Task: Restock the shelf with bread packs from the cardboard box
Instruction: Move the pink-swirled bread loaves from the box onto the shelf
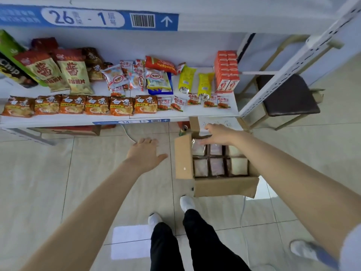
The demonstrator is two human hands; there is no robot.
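An open cardboard box (224,185) stands on the tiled floor below the shelf's right end. Inside it lie several clear-wrapped bread packs (238,165) in two rows. My right hand (218,133) reaches over the box's far left corner, fingers straight, above the far-left pack, holding nothing. My left hand (145,152) hovers open over the floor just left of the box, fingers spread. The white shelf (207,112) carries rows of snack bags and noodle packs, with a bare strip along its right front.
A dark-seated chair (287,94) stands right of the shelf's perforated upright (293,61). Orange cartons (226,71) are stacked at the shelf's back right. A white cable (128,133) runs on the floor under the shelf. My feet (186,202) stand just in front of the box.
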